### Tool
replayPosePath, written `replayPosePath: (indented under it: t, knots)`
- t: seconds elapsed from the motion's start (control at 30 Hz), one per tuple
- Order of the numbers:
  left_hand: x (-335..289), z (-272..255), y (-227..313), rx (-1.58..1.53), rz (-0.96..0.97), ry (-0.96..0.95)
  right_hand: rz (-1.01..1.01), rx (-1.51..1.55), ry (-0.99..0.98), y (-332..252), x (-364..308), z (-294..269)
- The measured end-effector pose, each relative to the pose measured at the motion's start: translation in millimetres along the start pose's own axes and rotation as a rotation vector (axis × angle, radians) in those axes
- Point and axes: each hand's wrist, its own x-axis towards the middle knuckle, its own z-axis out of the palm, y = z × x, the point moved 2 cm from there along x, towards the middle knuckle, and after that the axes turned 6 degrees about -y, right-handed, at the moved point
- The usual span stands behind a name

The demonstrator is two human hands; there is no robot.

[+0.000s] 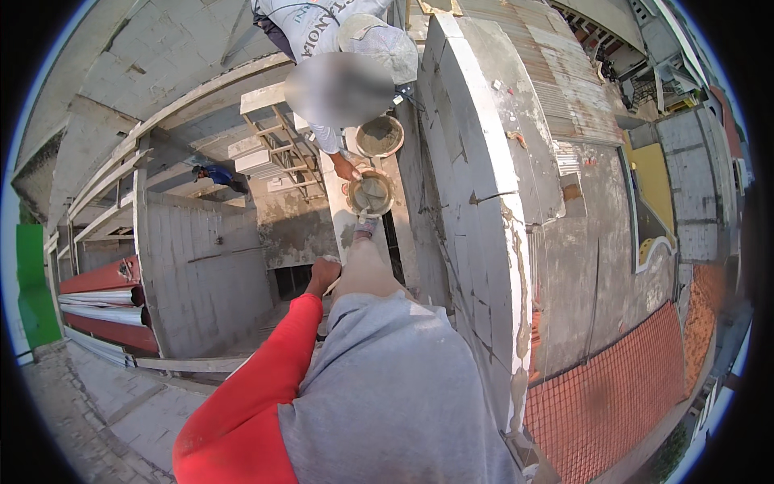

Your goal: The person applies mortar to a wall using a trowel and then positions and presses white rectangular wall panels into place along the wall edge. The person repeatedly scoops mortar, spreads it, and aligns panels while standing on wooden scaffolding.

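Observation:
My left hand (325, 273), at the end of a red sleeve, is beside my leg, near the edge of a narrow plank (345, 234). Its fingers look curled closed; whatever they hold, if anything, is hidden. My right hand does not show. Ahead of my foot stands a round bucket (389, 196) with wet grey mortar (372, 192) in it. A co-worker's hand (347, 168) reaches down to this bucket's far left rim. Just beyond stands a second bucket (401, 145), also with grey material inside.
A tall block wall (472, 185) rises close on my right, with roofs beyond it. The co-worker (322, 24) bends over the buckets. A wooden ladder (284, 149) leans left of the plank. Another person (222, 176) is lower down at left, near a grey wall (201, 266).

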Motion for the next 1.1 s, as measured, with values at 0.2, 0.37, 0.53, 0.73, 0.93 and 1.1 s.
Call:
replayPosePath:
  t: [0.2,0.37,0.53,0.73,0.93,1.1]
  knots:
    - [-5.7,-13.1,9.4,-0.111,-0.176,0.006,0.012,0.059,-0.002,-17.5,-1.5,-1.7]
    - [-6.8,2.6,-29.3,0.267,-0.072,-0.168,-0.118,-0.245,-0.041,-41.1,4.1,-24.2]
    - [-15.8,1.5,-38.5,0.691,0.196,-0.243,-0.039,-0.108,0.068,-55.5,16.2,-34.4]
    - [-15.0,-21.8,-15.9,0.659,0.189,-0.181,-0.111,-0.081,0.127,-54.6,35.3,-4.3]
    - [-4.9,-28.3,-17.3,0.147,-0.057,0.009,-0.052,0.225,0.129,-55.6,40.5,-3.8]
    - [0.2,-33.9,-11.7,-0.068,-0.280,-0.023,-0.105,-0.058,0.175,-75.1,23.3,-45.3]
